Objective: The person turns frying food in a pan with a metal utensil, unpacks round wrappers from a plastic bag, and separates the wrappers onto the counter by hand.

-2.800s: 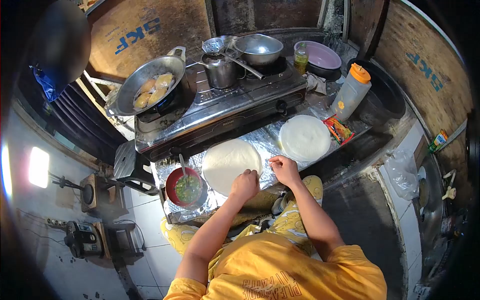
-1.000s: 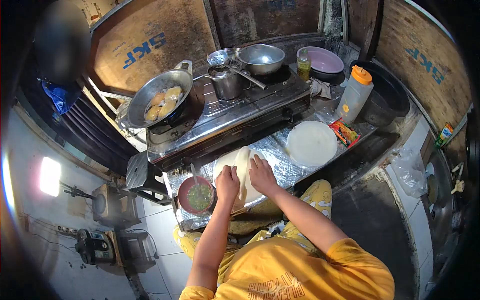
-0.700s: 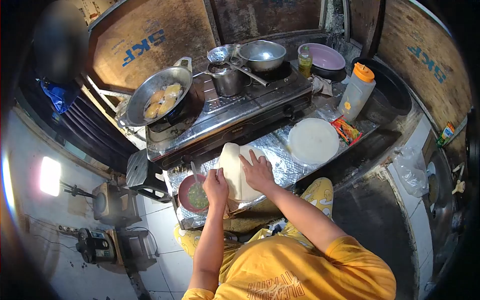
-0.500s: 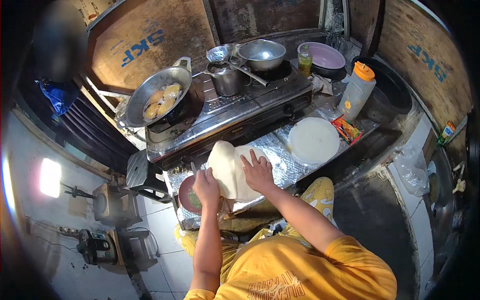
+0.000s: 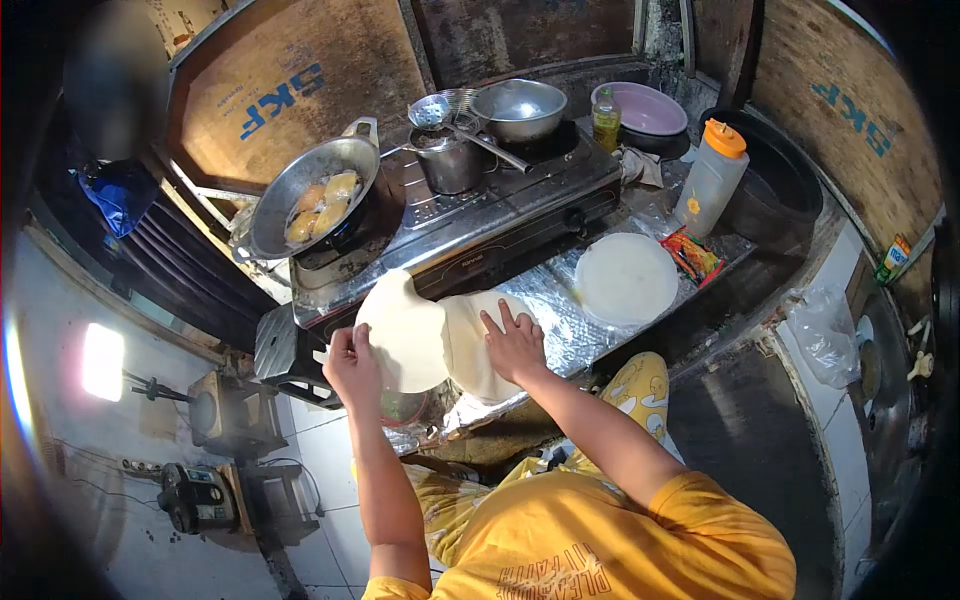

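Note:
My left hand (image 5: 353, 368) pinches the left edge of a thin, round, cream-coloured dough wrapper (image 5: 405, 330), lifted and spread out to the left. A small pale tip shows beside that hand; I cannot make out what it is. Fingers stretched, my right hand (image 5: 516, 345) presses on a pale wrapper stack (image 5: 470, 345), which the lifted wrapper still meets along its right side. Below the lifted wrapper, a reddish bowl (image 5: 402, 408) with something green inside is mostly covered. A round white disc (image 5: 627, 280), perhaps more wrappers, lies to the right on the foil-covered surface (image 5: 555, 325).
On the stove (image 5: 480, 255), a wok (image 5: 350, 155) holds several golden pieces in oil. Behind are a small pot (image 5: 447, 170), a strainer (image 5: 430, 112) and a metal bowl (image 5: 520, 110). A bottle with an orange cap (image 5: 712, 180) stands right, near a red packet (image 5: 692, 258).
My left hand has moved left and down, drawing the wrapper out from the stack and over the bowl. My right hand has stayed pressed on the stack.

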`<control>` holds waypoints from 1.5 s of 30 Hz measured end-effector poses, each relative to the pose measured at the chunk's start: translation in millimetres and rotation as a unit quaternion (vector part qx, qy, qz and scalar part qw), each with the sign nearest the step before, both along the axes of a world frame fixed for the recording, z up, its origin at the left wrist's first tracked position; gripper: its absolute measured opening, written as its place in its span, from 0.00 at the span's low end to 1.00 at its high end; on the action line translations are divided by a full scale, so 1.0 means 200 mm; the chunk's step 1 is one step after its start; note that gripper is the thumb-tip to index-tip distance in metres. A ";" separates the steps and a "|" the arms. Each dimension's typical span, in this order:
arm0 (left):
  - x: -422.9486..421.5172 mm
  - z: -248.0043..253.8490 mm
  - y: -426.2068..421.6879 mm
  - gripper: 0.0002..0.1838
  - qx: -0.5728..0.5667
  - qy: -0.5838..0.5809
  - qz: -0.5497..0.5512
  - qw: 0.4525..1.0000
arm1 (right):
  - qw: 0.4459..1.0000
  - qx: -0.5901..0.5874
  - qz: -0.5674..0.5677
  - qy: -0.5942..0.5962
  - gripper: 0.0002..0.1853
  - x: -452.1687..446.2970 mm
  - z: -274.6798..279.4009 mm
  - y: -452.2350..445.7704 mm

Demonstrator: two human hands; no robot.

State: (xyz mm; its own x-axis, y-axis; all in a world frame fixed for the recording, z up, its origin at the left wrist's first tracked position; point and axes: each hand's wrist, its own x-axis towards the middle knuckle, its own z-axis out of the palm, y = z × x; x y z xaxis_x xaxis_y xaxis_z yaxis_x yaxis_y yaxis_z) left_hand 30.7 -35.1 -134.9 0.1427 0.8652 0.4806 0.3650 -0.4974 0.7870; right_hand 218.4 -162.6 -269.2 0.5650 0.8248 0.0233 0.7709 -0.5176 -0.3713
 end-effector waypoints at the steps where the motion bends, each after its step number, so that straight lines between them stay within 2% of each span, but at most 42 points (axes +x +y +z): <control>1: 0.01 0.07 -0.02 0.11 0.009 -0.001 -0.014 1.000 | 1.000 0.001 -0.002 0.010 0.28 0.00 0.00 0.00; 3: 0.02 0.19 -0.03 0.10 0.057 -0.023 -0.060 0.996 | 1.000 0.003 -0.001 0.020 0.28 0.00 0.00 0.00; 6: 0.03 0.40 -0.09 0.11 0.031 -0.082 -0.094 0.992 | 0.999 0.043 -0.003 -0.026 0.27 0.00 -0.06 0.00; 8: 0.03 0.56 -0.17 0.10 0.069 -0.007 -0.091 0.993 | 0.991 0.097 0.010 -0.094 0.26 0.01 -0.14 0.02; 9: 0.03 0.58 -0.17 0.08 0.117 0.009 -0.126 0.985 | 0.994 0.084 0.018 -0.072 0.27 0.01 -0.12 0.02; 10: 0.04 0.62 -0.20 0.07 0.102 0.026 -0.139 0.985 | 0.996 0.048 0.032 -0.063 0.28 0.00 -0.07 0.02; 11: 0.05 0.68 -0.26 0.07 0.094 0.037 -0.166 0.981 | 0.996 0.014 0.025 -0.084 0.31 0.01 -0.08 0.05; 12: 0.06 0.69 -0.26 0.07 0.054 0.063 -0.195 0.977 | 0.998 -0.021 0.043 -0.050 0.32 0.01 0.02 0.04; 13: 0.09 0.72 -0.31 0.08 0.056 0.032 -0.227 0.972 | 1.000 -0.002 0.022 -0.008 0.34 0.04 -0.01 0.08; 14: 0.12 0.72 -0.32 0.08 0.087 0.041 -0.230 0.968 | 0.999 0.029 0.016 0.042 0.39 0.03 0.09 0.06; 15: 0.13 0.73 -0.34 0.09 0.066 0.072 -0.238 0.966 | 0.987 0.107 0.093 0.074 0.50 0.09 0.07 0.04; 17: 0.18 0.70 -0.35 0.11 0.039 0.096 -0.275 0.956 | 0.913 0.262 0.238 0.201 0.63 0.13 0.17 -0.01; 18: 0.20 0.67 -0.36 0.12 0.040 0.115 -0.295 0.948 | 0.913 0.261 0.240 0.200 0.63 0.13 0.32 -0.08; 19: 0.22 0.65 -0.36 0.13 0.041 0.136 -0.314 0.939 | 0.854 0.280 0.259 0.354 0.68 0.12 0.51 -0.18; 20: 0.23 0.65 -0.38 0.13 0.020 0.149 -0.349 0.925 | 0.770 0.291 0.271 0.499 0.72 0.11 0.61 -0.22; 21: 0.25 0.65 -0.40 0.13 -0.007 0.170 -0.375 0.911 | 0.766 0.320 0.300 0.470 0.75 0.18 0.59 -0.26; 23: 0.30 0.59 -0.43 0.12 0.019 0.165 -0.416 0.894 | 0.695 0.354 0.342 0.523 0.70 0.25 0.66 -0.33; 24: 0.32 0.58 -0.44 0.13 0.007 0.205 -0.442 0.873 | 0.697 0.353 0.343 0.522 0.70 0.26 0.72 -0.37; 26: 0.35 0.50 -0.46 0.13 0.025 0.204 -0.474 0.856 | 0.854 0.307 0.314 0.279 0.48 0.26 0.80 -0.47; 27: 0.39 0.46 -0.48 0.13 0.043 0.193 -0.496 0.845 | 0.861 0.303 0.302 0.276 0.48 0.26 0.81 -0.50; 29: 0.38 0.48 -0.51 0.13 -0.009 0.247 -0.527 0.813 | 0.922 0.172 0.221 0.266 0.23 0.24 0.84 -0.60; 31: 0.39 0.42 -0.52 0.13 -0.011 0.231 -0.536 0.812 | 0.929 0.206 0.220 0.215 0.11 0.26 0.82 -0.68; 33: 0.41 0.42 -0.50 0.16 -0.039 0.283 -0.553 0.783 | 0.935 0.176 0.255 0.174 0.09 0.34 0.75 -0.77; 34: 0.44 0.39 -0.50 0.15 -0.042 0.278 -0.566 0.775 | 0.944 0.172 0.227 0.167 0.09 0.36 0.76 -0.82; 36: 0.50 0.33 -0.48 0.14 -0.040 0.270 -0.584 0.764 | 0.917 0.135 0.104 0.360 0.07 0.40 0.77 -0.89; 39: 0.64 0.06 -0.43 0.14 -0.084 0.253 -0.632 0.727 | 0.933 0.188 0.083 0.295 0.09 0.49 0.80 -0.97; 41: 0.75 -0.16 -0.44 0.20 -0.326 0.044 -0.632 0.702 | 0.926 0.226 0.091 0.288 0.09 0.56 0.85 -0.98; 42: 0.79 -0.17 -0.46 0.26 -0.449 0.012 -0.616 0.647 | 0.929 0.216 0.070 0.291 0.09 0.60 0.88 -0.99; 43: 0.83 -0.24 -0.49 0.26 -0.448 0.012 -0.619 0.645 | 0.932 0.206 0.048 0.295 0.09 0.64 0.90 -1.00; 45: 0.93 -0.43 -0.55 0.29 -0.497 -0.104 -0.622 0.596 | 0.930 0.214 0.032 0.297 0.08 0.73 0.94 -0.99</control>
State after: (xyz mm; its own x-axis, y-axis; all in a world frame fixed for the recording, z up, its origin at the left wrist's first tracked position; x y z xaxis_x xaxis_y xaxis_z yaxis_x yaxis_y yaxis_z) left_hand 216.3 -144.7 -220.1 0.9977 0.0247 -0.0631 0.0443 0.4681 0.8826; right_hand 365.0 -361.0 -81.7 0.5329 0.8443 0.0569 0.3887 -0.1845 -0.9027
